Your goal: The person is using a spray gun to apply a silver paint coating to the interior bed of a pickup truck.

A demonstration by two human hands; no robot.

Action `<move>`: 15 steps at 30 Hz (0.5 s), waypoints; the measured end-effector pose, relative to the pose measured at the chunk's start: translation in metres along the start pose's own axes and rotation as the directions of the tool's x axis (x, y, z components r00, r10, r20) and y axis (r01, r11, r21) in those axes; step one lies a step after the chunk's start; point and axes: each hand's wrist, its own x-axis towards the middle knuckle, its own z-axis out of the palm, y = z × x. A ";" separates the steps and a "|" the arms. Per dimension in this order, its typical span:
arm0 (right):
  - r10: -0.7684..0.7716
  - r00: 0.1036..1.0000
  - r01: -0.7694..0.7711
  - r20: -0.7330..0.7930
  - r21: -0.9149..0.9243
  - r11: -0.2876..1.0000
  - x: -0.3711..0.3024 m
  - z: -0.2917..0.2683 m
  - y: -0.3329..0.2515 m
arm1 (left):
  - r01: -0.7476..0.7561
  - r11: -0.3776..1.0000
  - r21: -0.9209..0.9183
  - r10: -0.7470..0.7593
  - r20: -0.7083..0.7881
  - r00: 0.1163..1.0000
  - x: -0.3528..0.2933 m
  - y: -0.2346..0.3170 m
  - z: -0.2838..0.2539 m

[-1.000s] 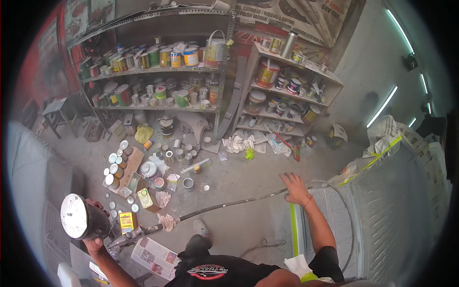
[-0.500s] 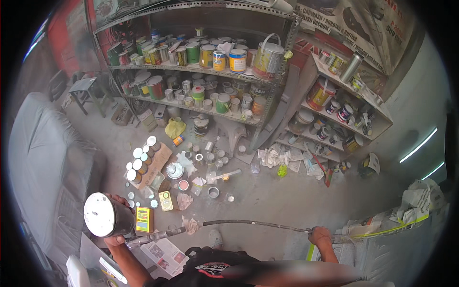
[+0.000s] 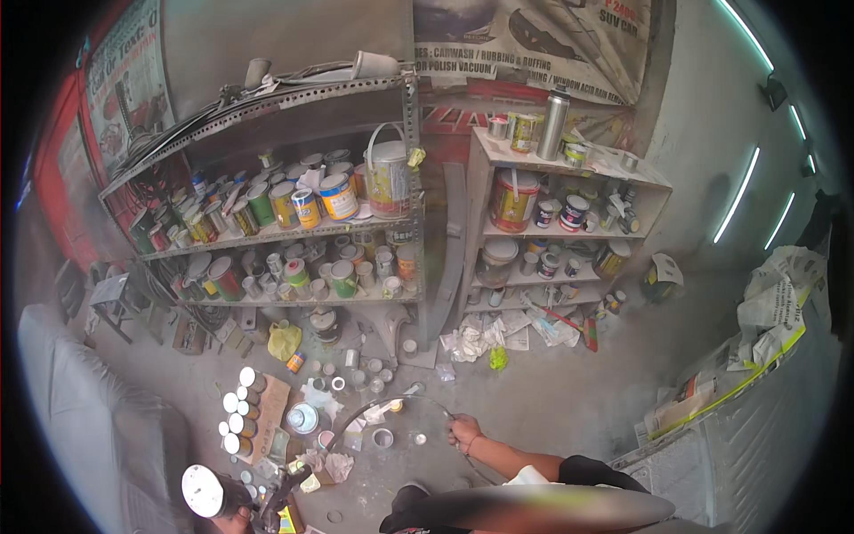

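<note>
At the lower left, my left hand [image 3: 235, 520] is closed around a spray gun with a dark cup and a white, speckled lid [image 3: 203, 491]. The gun's metal body is partly lost in the shadow beside the cup. A thin dark air hose [image 3: 378, 407] rises from the gun in an arch over the floor. My right hand [image 3: 463, 433], at the lower middle, grips the hose, and its tail hangs down below the fingers. Several white-lidded cans [image 3: 252, 378] stand on a cardboard piece [image 3: 273, 408] beyond my left hand.
A metal rack [image 3: 267, 236] full of paint cans stands ahead. A wooden shelf [image 3: 569, 169] with more cans is to its right. Paper-masked bodywork [image 3: 738, 418] borders the right, a grey covered shape [image 3: 80, 418] the left. Crumpled paper [image 3: 471, 338] and open tins [image 3: 382, 438] lie on the floor.
The view has tilted up, showing more wall. My right hand has come inward with the hose, which now arches higher. The spray gun sits lower in the picture, still in my left hand.
</note>
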 end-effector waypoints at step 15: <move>-0.457 0.700 -0.180 -0.549 -0.755 0.630 0.146 -0.175 -0.180 | 0.137 0.990 -0.006 -0.137 0.058 0.989 0.035 -0.118 0.157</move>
